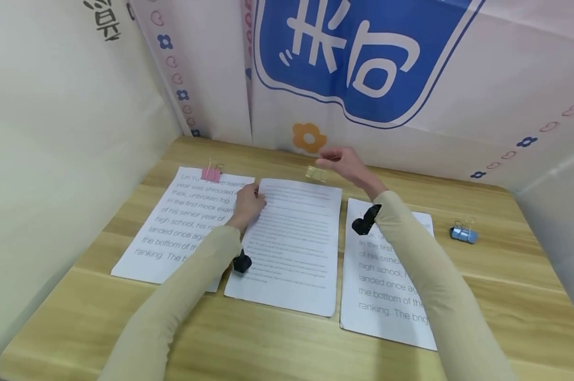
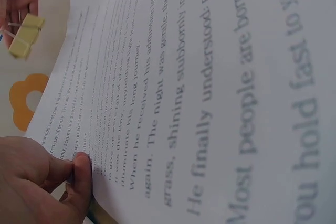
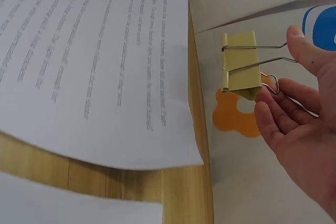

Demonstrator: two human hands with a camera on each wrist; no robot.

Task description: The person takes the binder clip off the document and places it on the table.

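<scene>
Visibly, yellow clip (image 3: 242, 56) in right hand (image 1: 349, 165), middle papers (image 1: 292, 243) in left hand (image 1: 247, 206)

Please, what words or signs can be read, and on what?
Left paper: "thick, unbroken fog. In the first mock exam..."
Middle paper: "He finally understood..."; "Most people are born..."; smallest lines unreadable.
Right paper: "the bottom of..."; "ranking."
Blue wall print and black wall marks: characters partly cut off, uncertain.
</scene>
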